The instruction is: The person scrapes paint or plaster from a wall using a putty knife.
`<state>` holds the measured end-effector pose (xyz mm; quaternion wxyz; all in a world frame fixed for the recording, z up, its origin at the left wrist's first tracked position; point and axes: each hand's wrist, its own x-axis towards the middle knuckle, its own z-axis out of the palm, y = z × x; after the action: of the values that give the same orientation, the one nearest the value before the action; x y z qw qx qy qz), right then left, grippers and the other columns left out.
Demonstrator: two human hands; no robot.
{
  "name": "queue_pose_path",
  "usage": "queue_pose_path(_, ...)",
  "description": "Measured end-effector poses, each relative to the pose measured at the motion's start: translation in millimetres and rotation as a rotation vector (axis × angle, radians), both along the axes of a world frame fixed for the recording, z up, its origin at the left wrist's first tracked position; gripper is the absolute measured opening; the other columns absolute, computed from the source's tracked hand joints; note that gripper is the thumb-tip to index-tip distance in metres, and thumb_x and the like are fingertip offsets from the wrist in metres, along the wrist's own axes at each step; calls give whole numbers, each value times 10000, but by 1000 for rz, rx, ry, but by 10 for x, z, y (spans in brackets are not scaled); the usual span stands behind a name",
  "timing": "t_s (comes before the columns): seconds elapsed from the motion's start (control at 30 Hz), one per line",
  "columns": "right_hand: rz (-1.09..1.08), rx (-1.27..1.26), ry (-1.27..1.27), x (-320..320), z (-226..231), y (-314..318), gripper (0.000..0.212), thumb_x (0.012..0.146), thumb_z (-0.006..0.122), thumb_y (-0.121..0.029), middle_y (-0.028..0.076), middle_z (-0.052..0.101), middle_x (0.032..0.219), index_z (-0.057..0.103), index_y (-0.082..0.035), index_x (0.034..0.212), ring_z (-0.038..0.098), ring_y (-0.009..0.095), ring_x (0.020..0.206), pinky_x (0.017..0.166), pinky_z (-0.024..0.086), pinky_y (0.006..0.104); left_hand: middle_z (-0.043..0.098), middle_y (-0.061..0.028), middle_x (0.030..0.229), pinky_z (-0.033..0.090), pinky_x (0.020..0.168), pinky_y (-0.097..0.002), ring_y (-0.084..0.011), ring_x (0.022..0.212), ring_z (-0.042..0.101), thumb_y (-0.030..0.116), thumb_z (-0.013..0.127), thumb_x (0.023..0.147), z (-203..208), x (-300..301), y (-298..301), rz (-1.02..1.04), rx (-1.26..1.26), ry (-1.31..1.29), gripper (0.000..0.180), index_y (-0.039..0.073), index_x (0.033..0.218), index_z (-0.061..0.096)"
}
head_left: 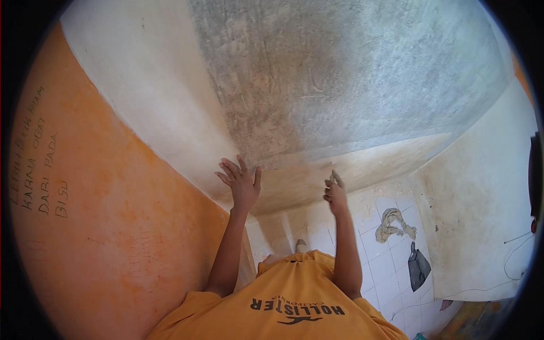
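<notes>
My left hand [242, 185] has its fingers spread, at the wall where the white strip [170, 85] meets the large grey patch [340, 79]. No object shows in it. To its right, my right hand [335, 194] is closed, with its fingers curled and a small pale thing [332, 178] between them, too small to name. That hand is in front of the cream lower band [368, 170] of the wall, just below the grey patch. Whether either hand touches the wall, I cannot tell.
An orange wall [102, 198] with handwriting stands at my left. A stained white wall [476, 198] rises at the right. On the white floor tiles [385, 275] lie a crumpled beige cloth [391, 224] and a dark grey bag [419, 269]. A thin cable [481, 289] runs along the right.
</notes>
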<state>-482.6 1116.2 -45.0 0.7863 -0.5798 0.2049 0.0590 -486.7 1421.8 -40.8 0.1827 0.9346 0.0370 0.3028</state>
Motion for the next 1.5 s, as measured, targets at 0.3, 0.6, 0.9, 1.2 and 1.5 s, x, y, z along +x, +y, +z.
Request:
queue_pose_path(0.3, 554, -1248, -354, -85, 1529, -2, 275, 923, 613, -154, 258, 670, 752, 718, -32, 1146, 692, 370, 699, 645, 526, 442, -125, -453, 1540, -106, 1103, -726, -615, 1437, -142, 536, 396, 1040, -175, 31, 101, 79, 153, 35, 869, -92, 1553, 84)
queue_pose_path(0.6, 793, -1442, -461, 521, 1443, 5, 249, 887, 631, -120, 303, 655, 828, 732, -62, 1107, 668, 452, 811, 711, 516, 486, -182, -441, 1535, -104, 1093, -738, -626, 1424, -162, 525, 393, 1046, -150, 41, 114, 34, 131, 47, 866, -88, 1557, 58)
queue_pose_path(0.9, 679, -1589, -402, 458, 1190, -148, 219, 882, 641, -144, 307, 652, 779, 727, 3, 1019, 667, 459, 782, 717, 526, 523, -154, -463, 1526, -103, 1089, -741, -628, 1420, -174, 535, 383, 1045, -109, 38, -3, 21, 138, 83, 869, -112, 1544, 87)
queue_pose_path(1.2, 814, -1536, -309, 364, 1292, -60, 191, 858, 626, -129, 287, 684, 886, 737, 5, 939, 680, 430, 864, 777, 548, 504, -99, -433, 1558, -52, 1093, -759, -633, 1438, -66, 507, 409, 1042, -74, 22, -20, 4, 67, -57, 798, -55, 1559, 174)
queue_pose_path(1.5, 699, -1489, -375, 264, 1108, 83, 202, 861, 630, -133, 283, 668, 800, 767, -82, 1000, 674, 437, 801, 732, 546, 496, -112, -433, 1557, -67, 1086, -760, -630, 1438, -85, 516, 400, 1043, -8, 4, -42, 0, 69, -48, 826, -55, 1568, 116)
